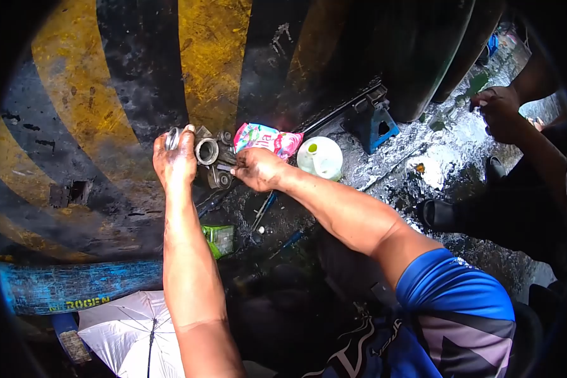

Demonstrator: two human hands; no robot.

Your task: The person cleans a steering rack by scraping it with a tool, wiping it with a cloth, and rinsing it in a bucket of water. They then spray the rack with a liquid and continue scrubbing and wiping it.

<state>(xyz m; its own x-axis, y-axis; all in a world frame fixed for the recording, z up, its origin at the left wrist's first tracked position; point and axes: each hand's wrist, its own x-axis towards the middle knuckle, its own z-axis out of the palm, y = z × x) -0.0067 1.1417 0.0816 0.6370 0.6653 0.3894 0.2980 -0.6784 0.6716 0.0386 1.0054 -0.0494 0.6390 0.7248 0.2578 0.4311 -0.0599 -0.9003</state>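
Gripping a round metal piece [172, 138] by its rim, the left hand [175, 162] is closed. The right hand [258, 169] is closed on the metal parts [209, 156] between both hands. A pink packet [268, 138] and a white bottle [320, 157] crowd its far side; open wet ground [422, 151] lies further right.

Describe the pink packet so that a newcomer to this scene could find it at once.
Look at the big yellow-and-black striped surface. Near its lower right edge, just above the right hand, lies the pink packet. It is the only bright pink, soft wrapper, with grey metal parts to its left and a white container to its right.
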